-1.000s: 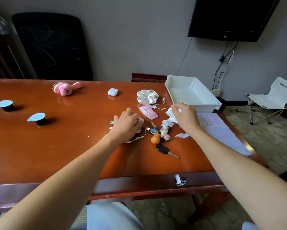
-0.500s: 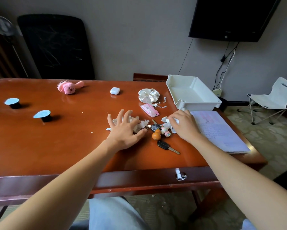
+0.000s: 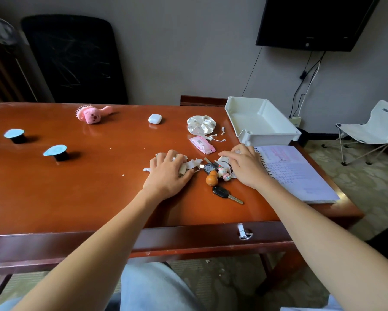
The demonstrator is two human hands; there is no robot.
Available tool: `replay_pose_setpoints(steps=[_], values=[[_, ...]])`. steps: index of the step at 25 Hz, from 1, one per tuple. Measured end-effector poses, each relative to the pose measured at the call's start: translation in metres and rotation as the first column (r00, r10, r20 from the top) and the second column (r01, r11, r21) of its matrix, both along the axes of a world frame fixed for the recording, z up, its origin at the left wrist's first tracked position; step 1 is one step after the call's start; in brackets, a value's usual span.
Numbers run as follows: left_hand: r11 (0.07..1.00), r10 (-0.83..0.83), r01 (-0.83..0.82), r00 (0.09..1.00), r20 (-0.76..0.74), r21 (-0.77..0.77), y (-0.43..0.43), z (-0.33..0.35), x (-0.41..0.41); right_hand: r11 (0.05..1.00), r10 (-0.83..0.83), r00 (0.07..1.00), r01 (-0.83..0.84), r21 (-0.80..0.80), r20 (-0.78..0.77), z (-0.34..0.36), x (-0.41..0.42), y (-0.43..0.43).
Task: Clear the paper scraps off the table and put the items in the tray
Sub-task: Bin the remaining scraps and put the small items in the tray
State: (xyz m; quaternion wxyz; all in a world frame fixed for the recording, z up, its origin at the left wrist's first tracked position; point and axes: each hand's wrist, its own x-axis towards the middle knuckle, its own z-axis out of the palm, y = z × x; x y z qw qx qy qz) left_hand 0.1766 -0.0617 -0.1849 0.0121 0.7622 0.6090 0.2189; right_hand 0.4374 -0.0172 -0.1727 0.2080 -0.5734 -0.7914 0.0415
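Observation:
My left hand (image 3: 168,173) lies on the brown table (image 3: 87,187), fingers curled round a heap of white paper scraps (image 3: 189,164). My right hand (image 3: 244,167) grips more crumpled paper scraps (image 3: 224,160) just right of a key bunch (image 3: 211,178) with an orange gourd charm. Thin paper scraps (image 3: 215,138) lie farther back beside a pink packet (image 3: 202,144). The white tray (image 3: 244,133) stands at the table's far right with nothing in it. A white scrunchie (image 3: 201,124), a white earbud case (image 3: 155,118) and a pink hairbrush (image 3: 92,114) sit along the back.
Two black cups with blue lids (image 3: 15,135) (image 3: 57,152) stand at the left. An open spiral notebook (image 3: 294,171) lies right of my right hand. A folding chair (image 3: 368,131) stands on the floor at the right, and a TV (image 3: 312,21) hangs on the wall.
My left hand's fingers were spread over the scraps half a second ago and have curled in round them. My right hand stays beside the keys, holding its scraps.

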Motion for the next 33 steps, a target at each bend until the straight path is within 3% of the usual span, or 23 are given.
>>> replay_pose_setpoints(steps=[12, 18, 23, 33], values=[[0.996, -0.062, 0.057, 0.996, 0.071, 0.075, -0.012, 0.007, 0.001, 0.967, -0.168, 0.986, 0.168, 0.191, -0.014, -0.002, -0.007, -0.012], [0.992, -0.109, 0.097, 0.978, 0.177, 0.079, -0.019, 0.015, 0.001, 0.972, -0.167, 0.979, 0.183, 0.149, -0.116, 0.002, -0.008, -0.016], [0.999, -0.043, 0.036, 0.971, 0.234, 0.034, -0.017, 0.017, 0.000, 0.968, -0.214, 0.913, 0.246, 0.051, -0.347, 0.012, -0.007, -0.017], [0.999, -0.022, 0.009, 0.965, 0.261, 0.050, -0.018, 0.058, -0.015, 0.973, -0.112, 0.925, 0.176, 0.148, -0.363, 0.053, -0.027, -0.007]])
